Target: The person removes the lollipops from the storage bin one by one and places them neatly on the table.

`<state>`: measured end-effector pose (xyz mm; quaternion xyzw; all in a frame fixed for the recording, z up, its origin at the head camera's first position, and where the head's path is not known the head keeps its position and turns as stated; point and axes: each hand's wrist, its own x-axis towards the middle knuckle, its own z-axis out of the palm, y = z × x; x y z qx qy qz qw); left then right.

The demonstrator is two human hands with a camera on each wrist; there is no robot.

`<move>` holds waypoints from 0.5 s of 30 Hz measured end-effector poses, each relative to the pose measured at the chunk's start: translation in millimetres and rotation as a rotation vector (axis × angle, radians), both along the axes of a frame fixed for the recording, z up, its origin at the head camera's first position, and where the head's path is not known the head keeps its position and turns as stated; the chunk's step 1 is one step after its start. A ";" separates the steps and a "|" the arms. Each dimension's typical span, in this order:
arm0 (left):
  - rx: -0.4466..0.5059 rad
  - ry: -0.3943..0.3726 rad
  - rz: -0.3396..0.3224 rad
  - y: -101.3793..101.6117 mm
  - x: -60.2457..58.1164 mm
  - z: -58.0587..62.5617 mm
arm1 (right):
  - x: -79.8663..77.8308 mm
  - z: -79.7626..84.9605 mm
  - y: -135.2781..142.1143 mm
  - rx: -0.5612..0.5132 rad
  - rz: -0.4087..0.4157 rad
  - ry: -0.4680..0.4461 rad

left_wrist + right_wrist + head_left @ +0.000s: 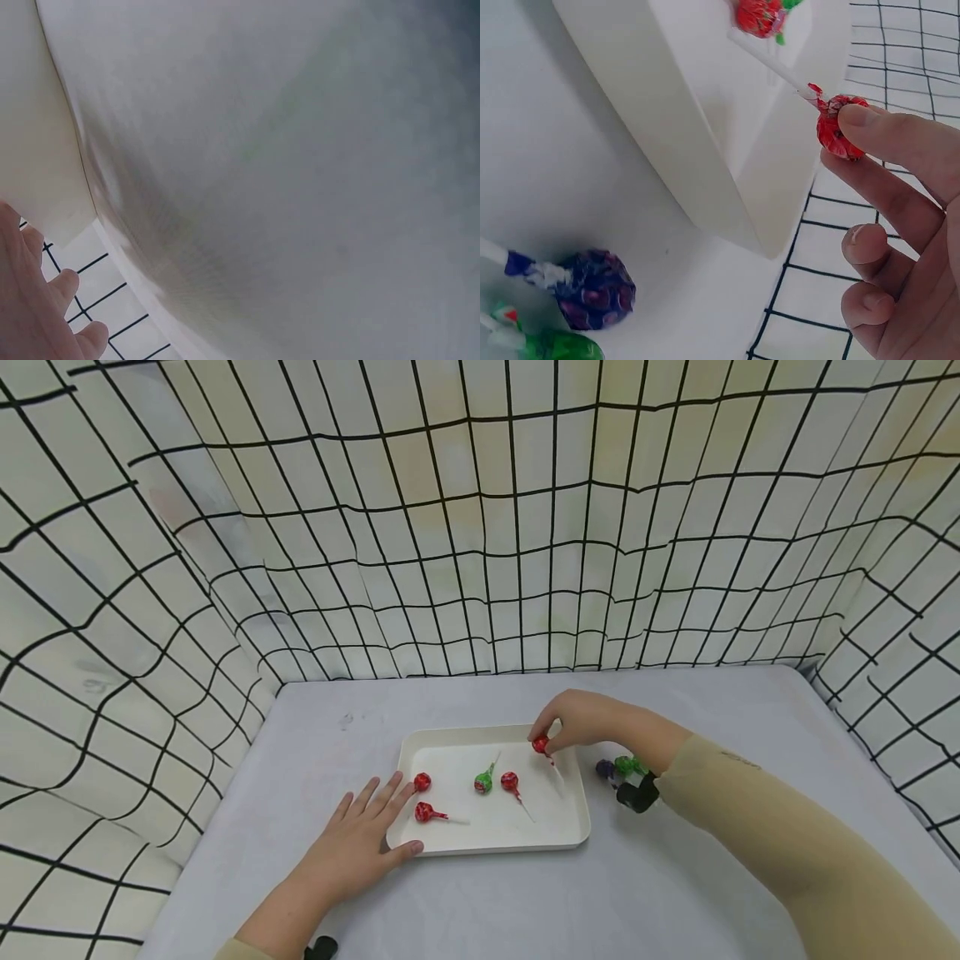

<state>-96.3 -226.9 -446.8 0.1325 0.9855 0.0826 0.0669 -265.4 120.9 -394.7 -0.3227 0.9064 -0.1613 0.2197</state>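
Note:
My right hand [581, 718] pinches a red lollipop [841, 127] by its candy ball between thumb and fingers, above the right end of a white tray [495, 841]. My left hand [360, 839] lies with fingers spread over the tray's left edge, its fingertips beside a red-wrapped lollipop [422, 782]. Another red lollipop [425, 812] lies just below that one. Toward the tray's middle are a green lollipop [483, 782] and a further red lollipop [510, 782]. In the left wrist view only fingers and the pale tray side and cloth show.
Right of the tray, a purple lollipop [596, 290] and a green lollipop [559, 345] lie on the white tablecloth [675, 877], close to the right wrist's black camera [637, 795]. White panels with a black wire grid [525, 527] stand behind the table and on both sides.

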 end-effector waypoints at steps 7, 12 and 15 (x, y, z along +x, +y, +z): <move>-0.004 0.006 -0.003 1.7 0.5 1.6 | 0.7 8.1 28.1 -0.064 -0.048 0.004; -0.002 0.001 -0.001 2.0 0.7 1.9 | 3.4 12.9 52.4 -0.100 -0.089 0.019; -0.004 0.007 -0.001 1.6 1.0 0.8 | 5.0 12.9 68.3 -0.109 -0.119 0.025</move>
